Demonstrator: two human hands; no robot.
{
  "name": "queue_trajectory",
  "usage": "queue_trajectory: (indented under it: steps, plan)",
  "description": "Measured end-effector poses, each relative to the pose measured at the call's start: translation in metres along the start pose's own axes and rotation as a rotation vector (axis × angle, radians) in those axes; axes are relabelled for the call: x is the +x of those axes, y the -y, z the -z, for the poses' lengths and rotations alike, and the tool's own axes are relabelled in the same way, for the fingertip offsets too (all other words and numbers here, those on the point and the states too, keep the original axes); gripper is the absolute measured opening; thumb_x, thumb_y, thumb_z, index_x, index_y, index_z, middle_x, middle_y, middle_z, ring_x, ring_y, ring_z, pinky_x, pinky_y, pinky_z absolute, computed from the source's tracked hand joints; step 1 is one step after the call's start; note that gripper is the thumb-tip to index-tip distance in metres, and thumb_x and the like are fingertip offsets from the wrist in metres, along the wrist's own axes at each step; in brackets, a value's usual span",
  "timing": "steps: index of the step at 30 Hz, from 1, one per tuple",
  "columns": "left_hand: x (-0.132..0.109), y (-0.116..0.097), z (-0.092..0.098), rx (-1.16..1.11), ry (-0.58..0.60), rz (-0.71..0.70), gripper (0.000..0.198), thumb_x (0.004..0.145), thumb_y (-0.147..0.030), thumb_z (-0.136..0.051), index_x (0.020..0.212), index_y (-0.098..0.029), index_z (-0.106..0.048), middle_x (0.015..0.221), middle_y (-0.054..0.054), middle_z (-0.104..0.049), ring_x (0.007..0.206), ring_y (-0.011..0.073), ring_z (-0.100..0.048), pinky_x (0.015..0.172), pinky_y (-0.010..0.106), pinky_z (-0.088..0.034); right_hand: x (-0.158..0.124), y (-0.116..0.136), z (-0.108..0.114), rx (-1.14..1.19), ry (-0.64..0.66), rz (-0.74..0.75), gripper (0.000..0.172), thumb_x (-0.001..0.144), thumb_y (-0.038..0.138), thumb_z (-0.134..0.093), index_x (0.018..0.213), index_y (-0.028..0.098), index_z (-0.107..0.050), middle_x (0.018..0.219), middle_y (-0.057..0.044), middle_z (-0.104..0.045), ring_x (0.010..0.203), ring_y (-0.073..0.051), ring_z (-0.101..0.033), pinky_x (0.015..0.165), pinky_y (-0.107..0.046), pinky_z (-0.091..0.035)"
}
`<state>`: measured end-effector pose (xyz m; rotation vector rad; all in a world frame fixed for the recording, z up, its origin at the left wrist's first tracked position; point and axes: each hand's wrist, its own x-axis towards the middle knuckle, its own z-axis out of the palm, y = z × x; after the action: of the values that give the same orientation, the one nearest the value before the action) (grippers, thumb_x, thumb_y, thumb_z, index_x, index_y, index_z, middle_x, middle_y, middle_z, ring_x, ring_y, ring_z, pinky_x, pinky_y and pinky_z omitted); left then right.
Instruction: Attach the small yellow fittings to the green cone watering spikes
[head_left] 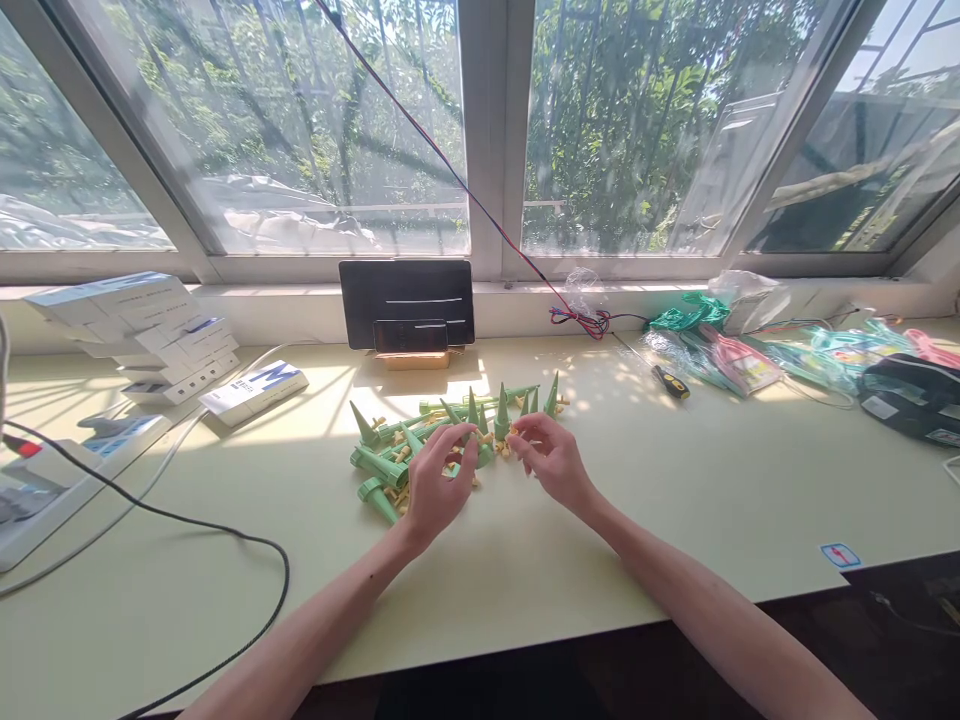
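Note:
Green plastic cone-shaped spikes [386, 466] lie in a pile at the middle of the table, mixed with small yellow pieces [504, 449]. Several other green cones [502, 412] stand upright behind my hands. My left hand [441, 476] is over the right part of the pile, its thumb and fingertips curled close together; whatever they pinch is too small to name. Just right of the upright cones, my right hand [553, 460] has its thumb and fingers bent together near the small yellow pieces, and I cannot make out what is between them.
Behind the pile stands a black tablet [407, 300] on a wooden stand. White boxes [150, 330], a power strip [90, 480] and a black cable [247, 538] lie left. On the right are a screwdriver [670, 382], plastic-bagged items [742, 362] and a black pouch [911, 398].

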<state>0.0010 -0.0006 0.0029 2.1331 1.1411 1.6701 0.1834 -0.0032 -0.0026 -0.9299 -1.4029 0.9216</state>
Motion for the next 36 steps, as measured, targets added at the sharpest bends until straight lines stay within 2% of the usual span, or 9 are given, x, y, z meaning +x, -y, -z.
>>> queue_trajectory:
  steps: [6, 15, 19, 24, 31, 36]
  plan:
    - [-0.0006, 0.0022, 0.0, 0.0, 0.006, 0.006, 0.014, 0.093, -0.024, -0.057, 0.103, -0.019, -0.066, 0.086, 0.003, -0.064, 0.07, 0.0101, -0.061, 0.058, 0.02, -0.061, 0.0006, -0.0001, -0.0001, 0.033, -0.02, 0.0, 0.03, 0.089, 0.05, -0.063, 0.093, 0.02, -0.064, 0.075, -0.002, -0.059, 0.057, -0.012, -0.054, 0.042, -0.023, -0.046]
    - [0.0002, -0.0018, 0.0002, 0.013, 0.036, -0.055, 0.015, 0.089, -0.022, -0.061, 0.104, -0.019, -0.065, 0.086, 0.002, -0.064, 0.067, 0.0094, -0.061, 0.057, 0.02, -0.061, -0.0015, 0.0022, 0.0007, 0.016, -0.006, 0.019, 0.03, 0.091, 0.05, -0.06, 0.097, 0.021, -0.067, 0.078, -0.003, -0.06, 0.058, -0.013, -0.055, 0.043, -0.023, -0.045]
    - [-0.0011, -0.0023, 0.0009, 0.005, 0.093, -0.056, 0.022, 0.086, -0.024, -0.066, 0.107, -0.019, -0.063, 0.093, 0.004, -0.063, 0.064, 0.0081, -0.06, 0.056, 0.022, -0.063, -0.0023, 0.0033, 0.0008, 0.008, -0.006, 0.052, 0.027, 0.092, 0.047, -0.06, 0.099, 0.023, -0.069, 0.083, -0.004, -0.059, 0.058, -0.012, -0.054, 0.045, -0.024, -0.046]
    - [-0.0012, -0.0029, 0.0009, 0.001, 0.141, -0.082, 0.033, 0.082, -0.024, -0.071, 0.113, -0.02, -0.061, 0.094, 0.003, -0.06, 0.072, 0.0099, -0.061, 0.059, 0.023, -0.065, -0.0021, 0.0032, 0.0007, 0.008, -0.008, 0.09, 0.025, 0.093, 0.044, -0.06, 0.101, 0.024, -0.071, 0.089, -0.004, -0.058, 0.059, -0.011, -0.055, 0.045, -0.024, -0.046]
    - [0.0, -0.003, 0.0, 0.028, 0.141, -0.091, 0.035, 0.083, -0.023, -0.07, 0.117, -0.021, -0.06, 0.097, 0.003, -0.06, 0.076, 0.0109, -0.062, 0.059, 0.022, -0.064, -0.0028, 0.0023, 0.0022, -0.04, -0.036, 0.042, 0.024, 0.091, 0.044, -0.062, 0.099, 0.021, -0.066, 0.079, -0.003, -0.062, 0.058, -0.012, -0.057, 0.049, -0.025, -0.049]
    - [0.0002, -0.003, 0.0008, 0.043, 0.155, -0.127, 0.035, 0.083, -0.022, -0.068, 0.117, -0.021, -0.06, 0.096, 0.003, -0.059, 0.075, 0.0105, -0.06, 0.061, 0.023, -0.064, -0.0029, 0.0022, 0.002, -0.051, -0.033, 0.062, 0.024, 0.091, 0.043, -0.062, 0.097, 0.021, -0.067, 0.083, -0.004, -0.063, 0.061, -0.012, -0.058, 0.046, -0.023, -0.048]
